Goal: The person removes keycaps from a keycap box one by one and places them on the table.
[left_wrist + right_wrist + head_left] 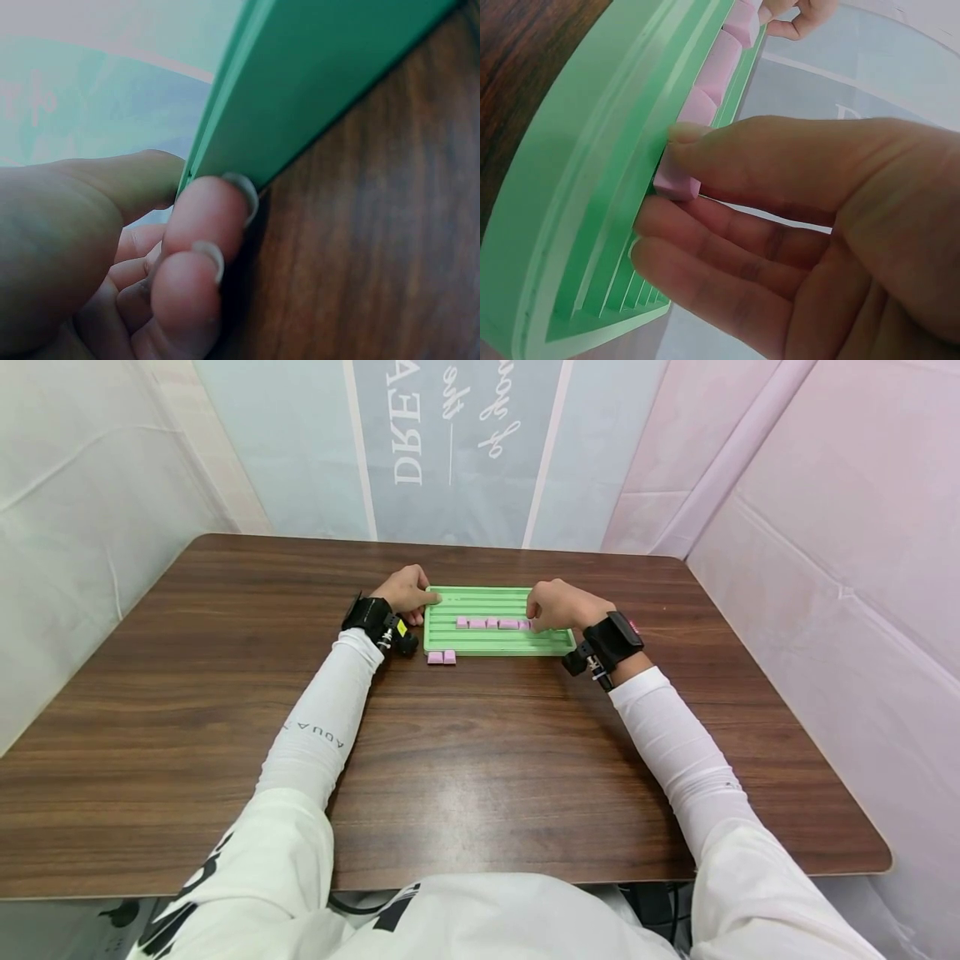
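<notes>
A green ridged tray (498, 652) lies on the table, with a row of pink keycaps (477, 623) along one of its middle grooves. My left hand (405, 592) grips the tray's left end, thumb over the rim and fingertips against the outer side wall, as the left wrist view shows. At the right end of the row, my right hand (564, 604) pinches a pink keycap (676, 184) between thumb and fingers. That keycap sits in line with the others, and the thumb covers part of it.
Two more pink keycaps (442, 657) stand side by side just in front of the tray's near left corner. The brown wooden table (495, 760) spreads around the tray. Behind it hangs a printed curtain (457, 502), and pale sheeting (847, 568) flanks the table.
</notes>
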Action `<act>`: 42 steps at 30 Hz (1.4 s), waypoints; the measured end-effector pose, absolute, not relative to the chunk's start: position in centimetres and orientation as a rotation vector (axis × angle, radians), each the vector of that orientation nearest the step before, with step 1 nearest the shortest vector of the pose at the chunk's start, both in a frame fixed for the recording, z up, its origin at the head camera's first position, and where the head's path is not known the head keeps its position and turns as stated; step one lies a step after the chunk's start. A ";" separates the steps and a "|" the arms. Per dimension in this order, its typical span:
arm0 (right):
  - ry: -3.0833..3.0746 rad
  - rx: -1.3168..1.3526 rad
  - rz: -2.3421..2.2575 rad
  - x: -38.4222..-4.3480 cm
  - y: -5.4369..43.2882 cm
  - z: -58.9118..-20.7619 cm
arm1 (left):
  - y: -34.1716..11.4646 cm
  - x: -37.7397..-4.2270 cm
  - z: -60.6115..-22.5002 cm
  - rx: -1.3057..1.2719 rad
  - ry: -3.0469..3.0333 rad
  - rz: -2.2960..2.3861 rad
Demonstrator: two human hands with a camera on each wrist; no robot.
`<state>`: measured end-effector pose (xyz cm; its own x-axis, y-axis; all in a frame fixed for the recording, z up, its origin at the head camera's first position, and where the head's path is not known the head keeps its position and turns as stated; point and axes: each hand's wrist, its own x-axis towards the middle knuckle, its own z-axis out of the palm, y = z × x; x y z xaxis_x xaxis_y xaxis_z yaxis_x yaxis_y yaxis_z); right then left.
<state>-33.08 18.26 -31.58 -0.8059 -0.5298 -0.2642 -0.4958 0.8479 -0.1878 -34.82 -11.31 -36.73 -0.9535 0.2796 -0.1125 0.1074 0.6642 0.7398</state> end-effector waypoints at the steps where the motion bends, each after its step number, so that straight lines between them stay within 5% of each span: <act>1: 2.720 -0.778 -0.155 -33.1 18.2 -31.6 | -11.3 -34.8 -36.7 0.313 2.662 1.166; 42: 2.748 -0.831 -0.133 -32.9 18.2 -31.4 | -11.3 -34.7 -36.7 0.316 2.663 1.172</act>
